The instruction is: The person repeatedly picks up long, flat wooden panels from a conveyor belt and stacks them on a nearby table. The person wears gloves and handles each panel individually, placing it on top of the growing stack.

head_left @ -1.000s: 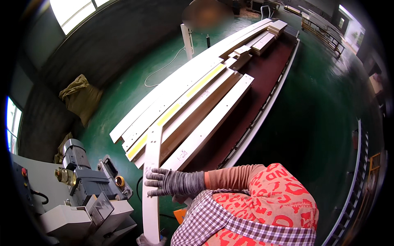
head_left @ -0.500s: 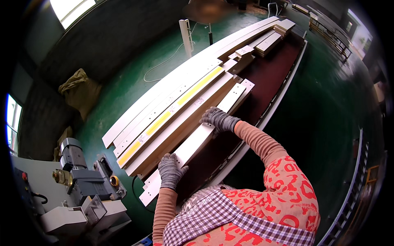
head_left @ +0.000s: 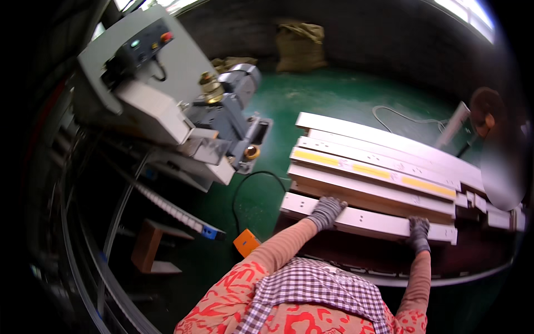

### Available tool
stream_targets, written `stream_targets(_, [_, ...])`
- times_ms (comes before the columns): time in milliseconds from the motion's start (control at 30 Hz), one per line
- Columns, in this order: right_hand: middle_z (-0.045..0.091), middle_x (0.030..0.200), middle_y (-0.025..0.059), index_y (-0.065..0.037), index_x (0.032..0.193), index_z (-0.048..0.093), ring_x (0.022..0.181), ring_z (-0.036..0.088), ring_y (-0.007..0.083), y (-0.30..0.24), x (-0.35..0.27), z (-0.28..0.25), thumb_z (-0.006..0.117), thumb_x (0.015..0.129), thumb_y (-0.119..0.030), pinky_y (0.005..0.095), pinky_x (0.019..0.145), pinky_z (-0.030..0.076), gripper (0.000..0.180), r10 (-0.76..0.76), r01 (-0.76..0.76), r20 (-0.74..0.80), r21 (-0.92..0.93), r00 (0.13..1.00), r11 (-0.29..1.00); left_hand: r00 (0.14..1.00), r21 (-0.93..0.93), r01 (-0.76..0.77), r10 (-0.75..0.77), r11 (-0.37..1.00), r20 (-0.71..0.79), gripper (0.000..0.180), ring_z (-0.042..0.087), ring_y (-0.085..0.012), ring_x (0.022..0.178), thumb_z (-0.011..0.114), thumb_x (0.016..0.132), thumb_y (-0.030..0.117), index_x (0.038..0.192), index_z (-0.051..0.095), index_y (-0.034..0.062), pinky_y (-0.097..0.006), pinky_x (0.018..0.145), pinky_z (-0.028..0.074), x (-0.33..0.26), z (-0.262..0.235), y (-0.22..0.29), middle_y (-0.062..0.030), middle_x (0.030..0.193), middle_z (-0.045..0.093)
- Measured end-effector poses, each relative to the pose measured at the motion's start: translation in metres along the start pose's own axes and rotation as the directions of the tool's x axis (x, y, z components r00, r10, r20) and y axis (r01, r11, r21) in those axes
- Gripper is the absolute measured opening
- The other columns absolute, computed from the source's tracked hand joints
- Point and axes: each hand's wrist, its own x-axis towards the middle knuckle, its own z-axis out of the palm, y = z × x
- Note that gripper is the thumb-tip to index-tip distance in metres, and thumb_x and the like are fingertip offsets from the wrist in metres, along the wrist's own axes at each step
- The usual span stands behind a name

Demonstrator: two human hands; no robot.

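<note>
A long white board (head_left: 372, 221) with small dark holes lies along the near side of a stack. My left hand (head_left: 327, 212), in a grey striped knit glove, is closed over its left part, fingers across the top face. Farther right, my right hand (head_left: 419, 231), in a matching glove, grips the near edge close to the board's right end. Just behind lie more white boards (head_left: 361, 188), one of them with yellow strips (head_left: 371, 170) along it. The undersides of the held board and the fingertips beneath it are hidden.
A grey machine with a motor (head_left: 225, 119) and a button panel (head_left: 146, 47) stands at the left. Beside it are a roller track (head_left: 172, 209), an orange box (head_left: 246, 242) and a black cable (head_left: 236, 195). A sack (head_left: 300, 47) rests by the wall; a fan (head_left: 485, 114) stands right.
My view has swung left, bringing the machine and roller track into fuller view. Both hands remain on the white board, and the stack now appears farther to the right.
</note>
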Motion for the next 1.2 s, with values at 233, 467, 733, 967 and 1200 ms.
stream_targets(233, [0.051, 0.132, 0.0134, -0.016, 0.133, 0.045, 0.132, 0.041, 0.0328, 0.025, 0.020, 0.019, 0.090, 0.036, -0.055, 0.0439, 0.116, 0.026, 0.114, 0.143, -0.106, 0.220, -0.170, 0.965, 0.980, 0.985, -0.026, -0.034, 0.030, 0.999, -0.172, 0.114, 0.043, -0.0329, 0.133, 0.086, 0.062, 0.049, 0.154, 0.027, 0.0149, -0.050, 0.116, 0.022, -0.019, 0.024, -0.002, -0.0171, 0.141, 0.047])
stream_targets(467, [0.026, 0.157, 0.0166, -0.014, 0.153, 0.024, 0.148, 0.017, 0.0339, -0.096, -0.007, -0.045, 0.094, 0.045, -0.035, 0.0432, 0.121, 0.018, 0.130, 0.271, -0.264, 0.179, -0.061, 0.946, 0.962, 0.865, -0.305, -0.072, -0.093, 0.950, -0.492, 0.089, 0.035, -0.0343, 0.138, 0.071, 0.080, 0.041, 0.152, 0.028, 0.0109, -0.048, 0.115, 0.025, -0.131, 0.082, -0.056, -0.0194, 0.147, 0.037])
stream_targets(733, [0.048, 0.140, 0.0202, -0.001, 0.141, 0.044, 0.135, 0.042, 0.0336, -0.262, -0.029, -0.013, 0.075, 0.073, -0.002, 0.0411, 0.116, 0.030, 0.075, -0.011, 0.116, -0.212, 0.492, 0.977, 0.863, 0.445, -0.474, 0.139, -0.483, 0.869, -0.755, 0.046, 0.064, -0.0333, 0.103, 0.069, 0.088, 0.023, 0.129, 0.058, 0.0051, -0.041, 0.089, 0.052, -0.312, 0.095, -0.121, -0.0165, 0.120, 0.063])
stream_targets(967, [0.064, 0.117, 0.0178, -0.001, 0.120, 0.062, 0.113, 0.059, 0.0339, -0.348, 0.004, -0.035, 0.072, 0.079, -0.007, 0.0421, 0.103, 0.044, 0.042, -0.257, 0.348, -0.251, 0.451, 0.933, 0.822, 0.224, -0.617, 0.220, -0.654, 0.756, -0.722, 0.035, 0.066, -0.0335, 0.083, 0.069, 0.087, 0.017, 0.119, 0.064, 0.0042, -0.041, 0.071, 0.054, -0.366, 0.085, -0.147, -0.0147, 0.100, 0.069])
stream_targets(1200, [0.064, 0.117, 0.0167, -0.001, 0.118, 0.063, 0.114, 0.059, 0.0317, -0.360, 0.002, -0.040, 0.072, 0.079, -0.006, 0.0400, 0.103, 0.044, 0.041, -0.239, 0.331, -0.251, 0.446, 0.938, 0.832, 0.248, -0.530, 0.153, -0.551, 0.834, -0.797, 0.036, 0.067, -0.0322, 0.087, 0.073, 0.084, 0.014, 0.118, 0.065, 0.0046, -0.038, 0.076, 0.055, -0.354, 0.082, -0.159, -0.0145, 0.103, 0.069])
